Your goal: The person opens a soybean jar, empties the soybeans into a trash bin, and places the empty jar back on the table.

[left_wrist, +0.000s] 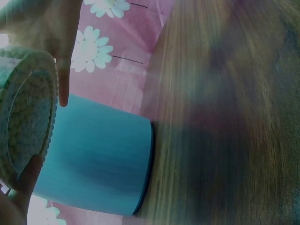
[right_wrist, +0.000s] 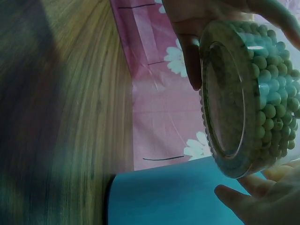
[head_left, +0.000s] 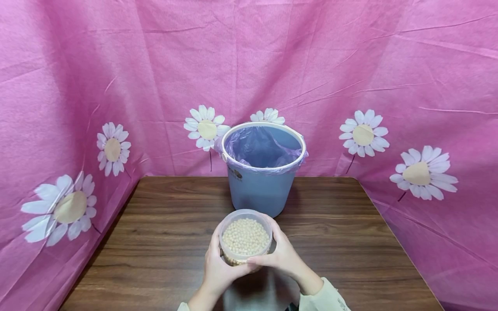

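Note:
A clear round plastic tub [head_left: 246,235] full of small, round, cream-coloured balls like dried soybeans is held above the table, in front of the bin. My left hand [head_left: 218,265] grips its left side, with the thumb at the near side. On the right side my right hand [head_left: 285,255] grips it too, its thumb across the near rim. The two thumbs almost meet. From below, the right wrist view shows the tub's flat base [right_wrist: 227,101], off the table. Whether a clear lid covers the top I cannot tell.
A blue bin [head_left: 261,190] with a white rim and a purple plastic liner [head_left: 249,144] stands at the back of the brown wooden table [head_left: 175,216]. Pink cloth [head_left: 163,65] with white daisies hangs behind and at both sides.

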The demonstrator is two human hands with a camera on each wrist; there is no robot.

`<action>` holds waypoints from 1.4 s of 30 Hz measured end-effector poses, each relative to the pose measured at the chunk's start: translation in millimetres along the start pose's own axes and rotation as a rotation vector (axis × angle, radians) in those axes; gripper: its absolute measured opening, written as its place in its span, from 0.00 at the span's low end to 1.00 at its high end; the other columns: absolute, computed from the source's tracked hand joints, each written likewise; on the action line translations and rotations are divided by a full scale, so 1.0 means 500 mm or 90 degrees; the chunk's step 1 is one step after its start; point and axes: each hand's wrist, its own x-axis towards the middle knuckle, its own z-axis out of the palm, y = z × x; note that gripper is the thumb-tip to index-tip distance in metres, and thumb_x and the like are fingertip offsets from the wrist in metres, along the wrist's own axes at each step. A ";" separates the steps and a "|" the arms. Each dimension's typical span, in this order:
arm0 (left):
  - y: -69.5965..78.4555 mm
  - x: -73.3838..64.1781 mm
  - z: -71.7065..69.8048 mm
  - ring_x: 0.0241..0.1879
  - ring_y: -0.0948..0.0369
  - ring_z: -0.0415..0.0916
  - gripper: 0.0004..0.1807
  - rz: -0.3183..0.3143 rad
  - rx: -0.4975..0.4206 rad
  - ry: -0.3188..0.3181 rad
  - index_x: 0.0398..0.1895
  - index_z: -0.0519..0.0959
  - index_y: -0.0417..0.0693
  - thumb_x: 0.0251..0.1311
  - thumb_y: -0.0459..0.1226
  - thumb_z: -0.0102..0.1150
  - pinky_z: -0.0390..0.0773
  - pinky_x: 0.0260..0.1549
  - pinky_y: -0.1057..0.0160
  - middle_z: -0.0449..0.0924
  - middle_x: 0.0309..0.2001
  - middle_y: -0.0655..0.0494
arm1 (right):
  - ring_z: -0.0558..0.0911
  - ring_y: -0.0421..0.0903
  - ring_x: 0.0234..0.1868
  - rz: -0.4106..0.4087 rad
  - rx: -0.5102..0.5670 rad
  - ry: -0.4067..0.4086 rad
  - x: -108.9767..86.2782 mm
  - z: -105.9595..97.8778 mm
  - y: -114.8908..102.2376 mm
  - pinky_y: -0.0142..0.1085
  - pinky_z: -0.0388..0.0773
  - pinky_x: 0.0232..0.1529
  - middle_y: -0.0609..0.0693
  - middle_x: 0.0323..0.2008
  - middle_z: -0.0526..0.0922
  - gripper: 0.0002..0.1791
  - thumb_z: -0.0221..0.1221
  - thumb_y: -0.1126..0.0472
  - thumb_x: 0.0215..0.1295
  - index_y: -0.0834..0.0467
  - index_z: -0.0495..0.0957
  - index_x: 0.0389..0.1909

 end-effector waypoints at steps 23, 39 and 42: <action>0.009 0.006 -0.013 0.63 0.63 0.70 0.68 -0.020 -0.008 0.030 0.72 0.64 0.61 0.12 0.46 0.89 0.65 0.62 0.68 0.72 0.67 0.62 | 0.76 0.30 0.58 0.072 0.116 0.165 -0.027 -0.081 0.040 0.23 0.73 0.55 0.38 0.62 0.74 0.45 0.65 0.76 0.51 0.69 0.56 0.71; 0.009 0.024 -0.038 0.61 0.60 0.71 0.69 -0.005 0.029 0.045 0.72 0.64 0.60 0.12 0.46 0.89 0.68 0.60 0.61 0.73 0.66 0.58 | 0.66 0.26 0.58 0.217 -0.134 0.242 -0.077 -0.155 0.092 0.30 0.58 0.62 0.55 0.66 0.70 0.51 0.74 0.62 0.48 0.54 0.58 0.73; 0.012 0.033 -0.047 0.61 0.59 0.71 0.68 0.004 0.036 0.048 0.72 0.64 0.59 0.13 0.45 0.88 0.68 0.60 0.60 0.73 0.66 0.58 | 0.68 0.29 0.58 0.232 -0.176 0.242 -0.088 -0.164 0.113 0.29 0.60 0.61 0.54 0.65 0.71 0.52 0.76 0.58 0.48 0.53 0.58 0.73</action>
